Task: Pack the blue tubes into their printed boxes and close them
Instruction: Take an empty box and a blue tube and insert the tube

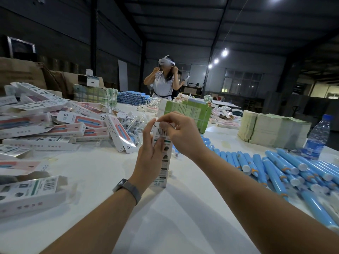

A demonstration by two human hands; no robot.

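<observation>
A printed white box stands upright on the white table, barcode side facing me. My left hand grips its left side, fingers reaching up to the top end. My right hand pinches the flap at the box's top. Whether a tube is inside cannot be seen. Loose blue tubes with white caps lie in a heap on the right. Several printed boxes are piled on the left, one lying at the near left.
A water bottle stands at the right. Stacks of flat green cartons and pale sheets sit behind the hands. More blue tubes lie far back. A person with a headset stands beyond the table.
</observation>
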